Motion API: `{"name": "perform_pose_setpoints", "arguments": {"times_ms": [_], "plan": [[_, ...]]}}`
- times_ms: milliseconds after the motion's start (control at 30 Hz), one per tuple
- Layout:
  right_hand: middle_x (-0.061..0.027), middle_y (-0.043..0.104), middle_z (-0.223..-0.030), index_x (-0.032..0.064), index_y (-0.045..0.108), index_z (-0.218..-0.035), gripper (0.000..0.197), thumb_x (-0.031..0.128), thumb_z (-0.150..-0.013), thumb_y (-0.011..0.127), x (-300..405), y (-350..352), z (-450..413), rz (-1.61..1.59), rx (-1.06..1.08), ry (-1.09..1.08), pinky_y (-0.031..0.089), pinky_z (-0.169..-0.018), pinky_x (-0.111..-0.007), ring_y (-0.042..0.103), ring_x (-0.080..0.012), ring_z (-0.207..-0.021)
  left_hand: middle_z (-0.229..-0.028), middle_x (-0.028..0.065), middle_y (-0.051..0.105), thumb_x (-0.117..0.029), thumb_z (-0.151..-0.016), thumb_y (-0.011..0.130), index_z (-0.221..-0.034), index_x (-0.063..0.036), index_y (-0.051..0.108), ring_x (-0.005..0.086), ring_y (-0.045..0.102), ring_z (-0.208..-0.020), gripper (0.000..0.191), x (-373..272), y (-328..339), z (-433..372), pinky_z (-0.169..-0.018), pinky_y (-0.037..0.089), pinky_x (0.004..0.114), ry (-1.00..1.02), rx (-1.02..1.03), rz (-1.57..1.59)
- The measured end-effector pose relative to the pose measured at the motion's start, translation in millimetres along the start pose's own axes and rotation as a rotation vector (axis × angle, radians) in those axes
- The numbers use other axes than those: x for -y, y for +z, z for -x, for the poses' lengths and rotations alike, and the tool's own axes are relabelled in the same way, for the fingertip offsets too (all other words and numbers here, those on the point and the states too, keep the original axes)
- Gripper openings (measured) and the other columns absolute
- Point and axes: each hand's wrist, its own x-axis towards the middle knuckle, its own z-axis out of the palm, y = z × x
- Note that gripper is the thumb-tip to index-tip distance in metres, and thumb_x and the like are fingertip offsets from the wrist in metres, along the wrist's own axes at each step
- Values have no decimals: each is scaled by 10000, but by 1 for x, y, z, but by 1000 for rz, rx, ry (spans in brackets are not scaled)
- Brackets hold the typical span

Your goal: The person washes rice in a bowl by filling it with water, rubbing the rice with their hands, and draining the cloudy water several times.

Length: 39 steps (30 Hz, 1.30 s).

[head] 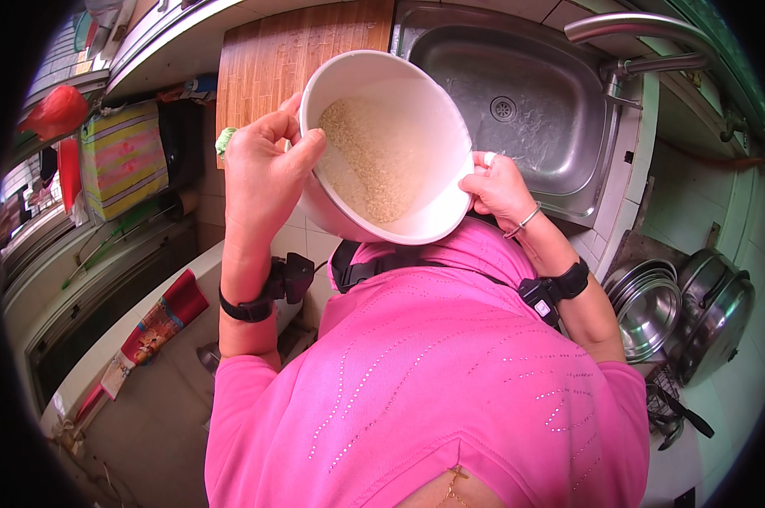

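A white round pot [442, 219] is tilted between my two hands, in front of my waist and close to the sink. Pale wet grains, which look like rice [382, 190], lie along its inner wall with cloudy water beside them. My left hand [265, 168] grips the rim at the left, thumb over the edge. On the opposite side my right hand [500, 189] pinches the rim, thumb in front. The stainless steel sink [547, 152] lies just beyond, its bottom wet around the drain [503, 108]. The pot's outer underside is mostly hidden.
A curved metal faucet [642, 28] rises at the sink's right. Behind the pot is a wet wooden board [268, 63]. Stacked steel bowls [649, 311] and a lidded pan [715, 317] stand at the right. A striped bag [125, 159] hangs at the left.
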Motion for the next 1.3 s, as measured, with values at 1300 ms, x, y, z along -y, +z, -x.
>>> {"name": "perform_pose_setpoints", "arguments": {"times_ms": [1300], "plan": [[11, 513, -631, -6, 550, -911, 180, -21, -732, 531, 1, 7, 9, -42, 80, 34, 231, -350, -159, 383, -7, -431, -530, 69, 460, -96, -705, 618, -581, 55, 462, 171, 604, -952, 251, -28, 0, 15, -757, 449, 257, 111, -43, -29]]}}
